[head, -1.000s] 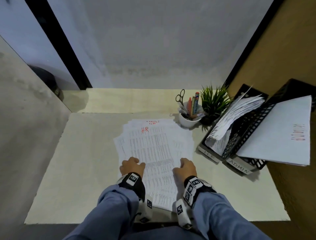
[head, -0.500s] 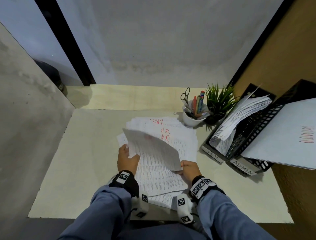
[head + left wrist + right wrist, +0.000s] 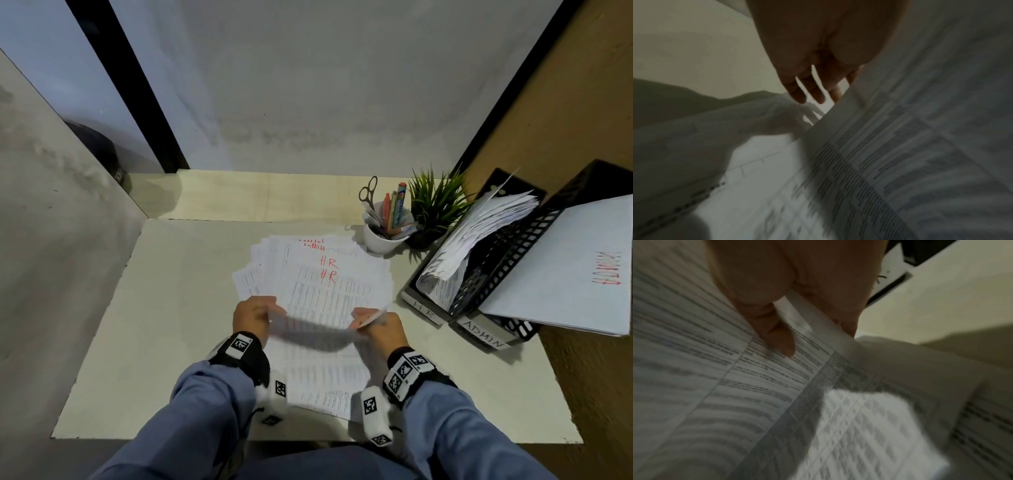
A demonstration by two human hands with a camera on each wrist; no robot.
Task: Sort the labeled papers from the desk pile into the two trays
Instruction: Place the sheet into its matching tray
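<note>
A fanned pile of printed papers (image 3: 329, 284) lies mid-desk, with red "HR" on its top sheets and "ADMIN" on one further back. Just above its near part I hold one sheet (image 3: 315, 330), which is blurred. My right hand (image 3: 371, 322) pinches its right corner; in the right wrist view the thumb (image 3: 781, 340) lies on the printed sheet (image 3: 715, 369). My left hand (image 3: 258, 313) holds its left edge; the fingers (image 3: 809, 91) show beside the sheet (image 3: 900, 146). At right stand the black HR tray (image 3: 423, 310), stuffed with curled papers, and the ADMIN tray (image 3: 486, 337).
A white cup (image 3: 383, 236) with scissors and pens and a small green plant (image 3: 435, 205) stand behind the pile, next to the trays. A brown partition (image 3: 565, 120) closes the right side, a grey panel (image 3: 51, 257) the left. The bare desk (image 3: 171, 325) lies left of the pile.
A second ago both hands rested on the pile's near edge. They then raised the top sheet upright. Now it hangs lower and flatter between them.
</note>
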